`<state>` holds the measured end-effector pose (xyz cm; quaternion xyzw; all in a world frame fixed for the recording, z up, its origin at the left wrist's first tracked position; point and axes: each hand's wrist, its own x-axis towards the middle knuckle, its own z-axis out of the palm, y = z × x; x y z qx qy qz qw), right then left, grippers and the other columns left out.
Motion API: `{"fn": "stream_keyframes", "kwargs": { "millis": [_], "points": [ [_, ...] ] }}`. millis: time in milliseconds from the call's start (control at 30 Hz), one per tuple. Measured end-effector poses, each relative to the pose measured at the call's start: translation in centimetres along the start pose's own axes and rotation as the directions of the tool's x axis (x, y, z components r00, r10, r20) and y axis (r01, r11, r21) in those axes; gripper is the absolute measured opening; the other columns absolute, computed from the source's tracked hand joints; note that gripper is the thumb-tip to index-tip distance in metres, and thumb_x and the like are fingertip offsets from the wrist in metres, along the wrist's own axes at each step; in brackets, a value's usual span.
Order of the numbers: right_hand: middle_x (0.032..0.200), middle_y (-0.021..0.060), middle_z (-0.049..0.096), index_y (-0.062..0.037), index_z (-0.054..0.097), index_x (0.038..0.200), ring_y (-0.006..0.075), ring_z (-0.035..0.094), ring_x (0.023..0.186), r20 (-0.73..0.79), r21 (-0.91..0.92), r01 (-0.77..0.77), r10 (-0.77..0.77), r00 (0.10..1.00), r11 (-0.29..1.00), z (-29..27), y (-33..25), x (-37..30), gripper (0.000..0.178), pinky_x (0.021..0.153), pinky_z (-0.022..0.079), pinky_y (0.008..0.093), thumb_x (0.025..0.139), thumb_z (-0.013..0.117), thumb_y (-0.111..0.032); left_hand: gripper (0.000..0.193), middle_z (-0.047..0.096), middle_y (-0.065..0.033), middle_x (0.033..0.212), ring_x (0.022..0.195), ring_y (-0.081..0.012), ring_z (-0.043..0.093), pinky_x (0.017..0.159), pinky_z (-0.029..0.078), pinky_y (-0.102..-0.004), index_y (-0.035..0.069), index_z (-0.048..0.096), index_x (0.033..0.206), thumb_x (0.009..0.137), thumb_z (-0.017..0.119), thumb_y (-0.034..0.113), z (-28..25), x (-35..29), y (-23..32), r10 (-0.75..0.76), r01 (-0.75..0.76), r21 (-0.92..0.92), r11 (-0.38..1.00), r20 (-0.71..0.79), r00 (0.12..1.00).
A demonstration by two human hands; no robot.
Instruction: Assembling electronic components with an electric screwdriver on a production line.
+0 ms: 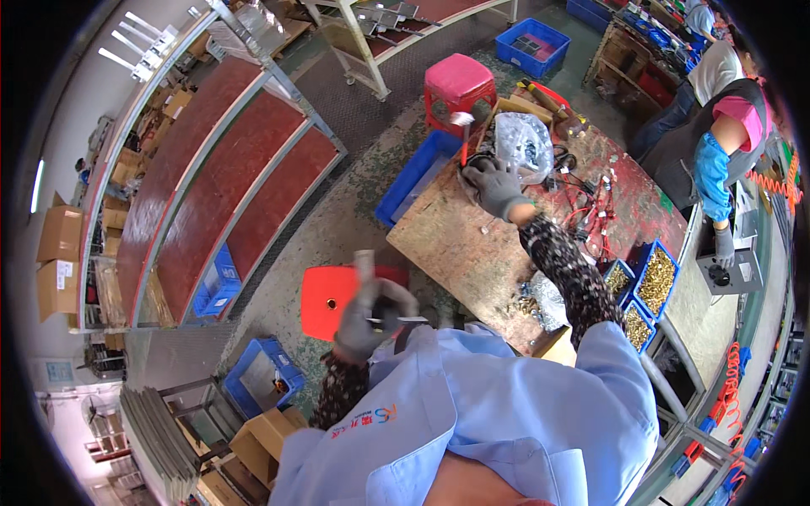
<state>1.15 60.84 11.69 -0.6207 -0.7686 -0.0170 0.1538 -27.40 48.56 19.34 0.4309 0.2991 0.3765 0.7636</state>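
Observation:
My right hand [496, 187], in a grey glove, is over the far part of the worktable [456, 228]. Its fingers close around the lower end of a hammer [463, 142] with a red handle and a pale, slightly blurred head. Beside that hand lies a clear plastic bag [523, 145]. My left hand [371, 319], also gloved in grey, is in front of my body, off the table's near left corner. It is smeared by motion, its fingers curled about something dark and small that I cannot make out. Behind it is a red stool top [325, 304] with a hole.
Red wires [597, 218] lie on the table's right, with blue bins of brass fittings [656, 280] beyond. A blue crate [413, 181] sits against the far left table edge, near a pink-red stool [460, 83]. Red-shelved racking [211, 169] stands left. A co-worker [717, 152] works at right.

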Motion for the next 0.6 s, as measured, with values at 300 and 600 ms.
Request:
{"fn": "stream_keyframes", "kwargs": {
  "millis": [300, 600],
  "points": [
    [0.108, 0.0094, 0.048, -0.0130, 0.044, 0.114, 0.0279, 0.043, 0.101, -0.141, -0.261, -0.151, 0.118, 0.983, 0.953, 2.1, 1.3, 4.7, 0.042, 0.082, 0.032, 0.0482, 0.073, 0.048, -0.019, 0.039, 0.055, -0.0087, 0.105, 0.092, -0.0209, 0.053, 0.079, 0.042, -0.0395, 0.002, 0.049, 0.108, 0.085, 0.044, 0.034, -6.6, -4.1, 0.9, 0.009, -0.508, -0.510, 0.694, -0.699, 0.715],
    [0.082, 0.0109, 0.060, -0.0011, 0.058, 0.083, 0.0243, 0.057, 0.081, -0.498, 0.465, 0.098, 0.168, 0.850, 0.880, -10.8, 6.0, -1.0, 0.018, 0.077, 0.041, 0.0295, 0.079, 0.058, -0.018, 0.046, 0.054, -0.0031, 0.080, 0.058, -0.0121, 0.048, 0.044, 0.042, -0.0257, 0.006, 0.052, 0.101, 0.082, 0.044, 0.046, -6.6, -3.0, -0.9, -0.092, -0.241, -0.330, 0.913, -0.740, 0.666]
  ]
}}
